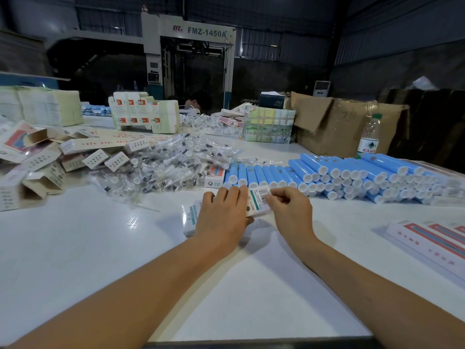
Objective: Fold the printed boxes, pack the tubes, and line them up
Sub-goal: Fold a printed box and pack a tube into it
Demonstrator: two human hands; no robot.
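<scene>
Hands — left hand [221,212] and right hand [289,209] — grip a half-hidden printed box [258,201].

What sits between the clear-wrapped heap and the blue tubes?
In the head view, one small printed box stands between the clear-wrapped heap and the blue tubes.

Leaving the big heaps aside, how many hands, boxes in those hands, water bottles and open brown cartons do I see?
hands: 2, left hand and right hand
printed box, held: 1
water bottle: 1
open brown carton: 1
Total: 5
</scene>
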